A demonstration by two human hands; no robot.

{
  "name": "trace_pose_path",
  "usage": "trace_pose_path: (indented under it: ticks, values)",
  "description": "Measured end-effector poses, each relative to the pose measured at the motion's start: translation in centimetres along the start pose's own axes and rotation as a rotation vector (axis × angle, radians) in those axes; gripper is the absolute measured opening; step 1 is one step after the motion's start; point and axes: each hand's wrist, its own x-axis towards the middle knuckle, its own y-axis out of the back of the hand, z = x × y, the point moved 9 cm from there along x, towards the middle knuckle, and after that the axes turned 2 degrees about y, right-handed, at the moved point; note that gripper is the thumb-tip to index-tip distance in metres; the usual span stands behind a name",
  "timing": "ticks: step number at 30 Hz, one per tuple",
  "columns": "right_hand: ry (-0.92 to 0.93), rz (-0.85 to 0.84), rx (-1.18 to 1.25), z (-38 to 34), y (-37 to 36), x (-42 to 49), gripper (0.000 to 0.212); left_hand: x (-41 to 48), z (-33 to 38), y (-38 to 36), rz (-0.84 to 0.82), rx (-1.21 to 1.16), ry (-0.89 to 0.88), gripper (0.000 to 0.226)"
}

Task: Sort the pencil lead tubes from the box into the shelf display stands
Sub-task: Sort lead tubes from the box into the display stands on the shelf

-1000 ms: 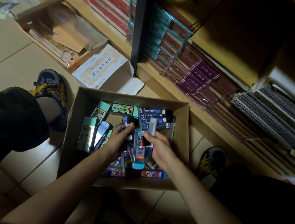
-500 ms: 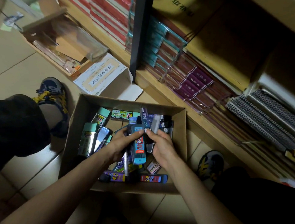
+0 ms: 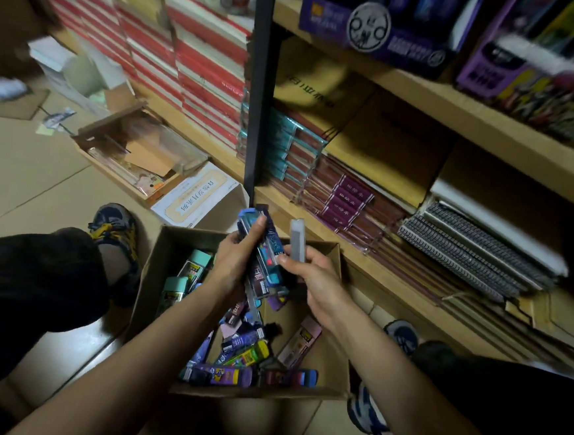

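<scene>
Shelving (image 3: 474,129): pale wooden planks running from 12 to 3 o'clock, packed tight. Flat red-spined books (image 3: 204,73) are stacked at 11 o'clock, and wire-bound notebooks (image 3: 475,252) lie flat at 3.
Cardboard box (image 3: 161,269): brown, open-topped and square-cornered, down on the floor at 6 o'clock between the person's shoes.
Left hand (image 3: 237,258): up above the box's far edge, fingers curled round a bundle of tubes (image 3: 269,247). They're slim, flat, glossy plastic cases, blue and dark, fanned out at a slant.
Right hand (image 3: 315,278): just beside the left at 5 o'clock, thumb and fingers pinching one grey tube (image 3: 297,238). It's a matte rectangular stick, standing upright and close to the bundle.
Loose tubes (image 3: 228,375): a jumble on the box floor at 6 o'clock in purple, yellow-green and pink, lying crosswise. Mint-capped ones (image 3: 173,290) lean along the left wall.
</scene>
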Motion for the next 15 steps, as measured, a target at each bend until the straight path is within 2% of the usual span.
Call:
trace_pose_path:
  ticks: [5,7,12,15]
  values:
    - [0.062,-0.033,-0.028,-2.7,-0.8,-2.0,0.016,-2.2,2.6,-1.6,-0.029,0.099,-0.059,0.052]
    - [0.075,-0.051,-0.041,-3.6,-0.7,-2.8,0.022,-2.8,3.2,-1.9,-0.049,0.116,-0.064,0.048]
    - [0.136,-0.207,0.144,-7.3,-0.9,-4.7,0.029,-3.8,5.8,-2.9,-0.056,0.14,-0.111,0.032]
    - [0.213,-0.241,0.115,-10.8,-0.1,-5.9,0.03,-4.2,8.2,-4.8,-0.102,0.136,-0.145,0.044]
